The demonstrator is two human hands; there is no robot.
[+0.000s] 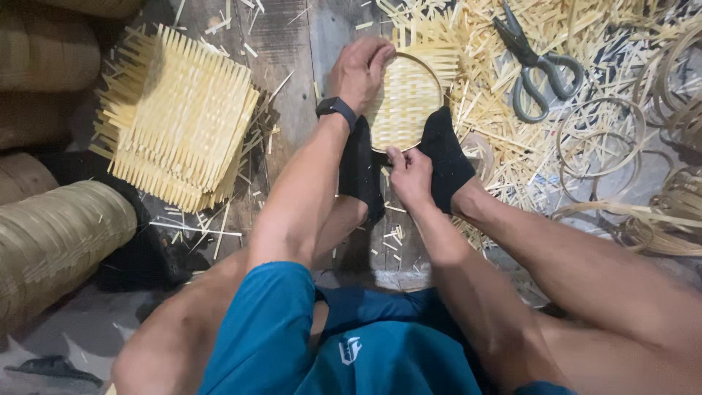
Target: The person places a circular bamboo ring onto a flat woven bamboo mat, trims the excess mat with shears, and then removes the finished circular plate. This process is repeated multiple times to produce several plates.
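A small round woven bamboo basket (406,106) with a thin hoop rim sits on the wooden floor between my two feet in black socks. My left hand (358,69), a black watch on its wrist, presses on the basket's upper left rim. My right hand (409,174) pinches the basket's lower edge, fingers closed on the rim. Loose strip ends stick out above the basket's far side.
A stack of square woven bamboo mats (175,117) lies at the left. Rolled bamboo cylinders (55,241) lie at the far left. Large grey shears (537,66) rest on a heap of bamboo offcuts at upper right. Several bamboo hoops (599,135) lie at the right.
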